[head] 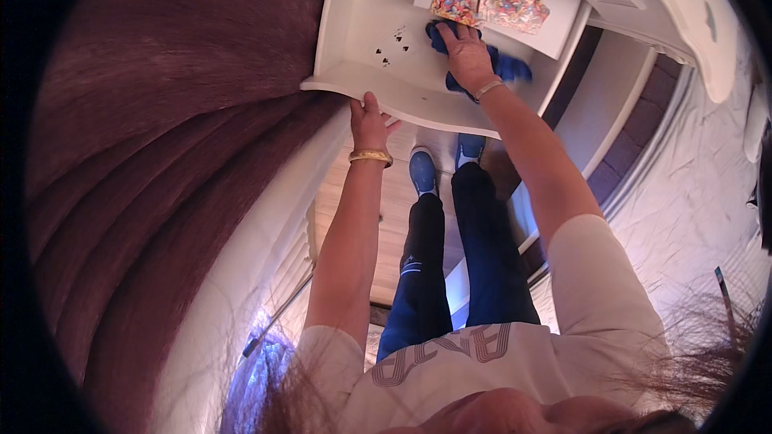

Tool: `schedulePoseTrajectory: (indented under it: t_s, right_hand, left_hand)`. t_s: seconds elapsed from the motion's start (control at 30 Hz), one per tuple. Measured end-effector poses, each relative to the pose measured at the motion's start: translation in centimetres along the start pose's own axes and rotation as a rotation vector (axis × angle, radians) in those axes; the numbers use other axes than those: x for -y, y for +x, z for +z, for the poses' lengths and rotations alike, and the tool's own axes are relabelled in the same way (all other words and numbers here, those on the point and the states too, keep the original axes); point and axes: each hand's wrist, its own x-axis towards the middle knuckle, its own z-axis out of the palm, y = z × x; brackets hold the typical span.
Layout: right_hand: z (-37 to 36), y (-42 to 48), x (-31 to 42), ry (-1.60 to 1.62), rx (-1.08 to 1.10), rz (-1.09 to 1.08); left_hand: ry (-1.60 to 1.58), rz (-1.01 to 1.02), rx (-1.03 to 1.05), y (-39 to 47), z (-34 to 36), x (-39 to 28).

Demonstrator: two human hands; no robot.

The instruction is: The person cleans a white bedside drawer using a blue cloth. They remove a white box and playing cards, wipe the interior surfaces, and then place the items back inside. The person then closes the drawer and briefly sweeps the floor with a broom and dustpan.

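A dark blue cloth [512,67] lies bunched on a white shelf surface [356,24], and my right hand [469,57] presses on it with spread fingers. Part of the cloth is blurred. My left hand [369,123] touches the curved front edge [386,96] of the same white furniture, fingertips on the rim. Left of the cloth, a playing card [392,47] with black spades rests on the surface. Behind the cloth, colourful patterned packets [512,0] lie on a white box or raised panel [558,36].
A purple-brown curtain [181,60] hangs at the left beside a white sheer one [229,241]. White drawers or cabinet parts [603,90] stand at the right, near a bed with a pale cover [675,163]. My feet in blue shoes [423,170] stand on wood-look flooring [356,205].
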Motion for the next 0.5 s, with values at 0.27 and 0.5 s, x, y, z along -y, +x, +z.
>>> schedulePoseTrajectory:
  t_s: [0.27, 0.5]
  right_hand:
    - [0.4, -3.4, -0.6, -0.087, 0.655, -0.471]
    - [-1.1, -3.7, -4.0, -0.166, 0.797, -0.136]
  left_hand:
    - [0.105, 0.096, -0.132, 0.3, -1.8, 1.1]
    - [1.217, 0.601, -0.031, 0.0, -1.8, -7.8]
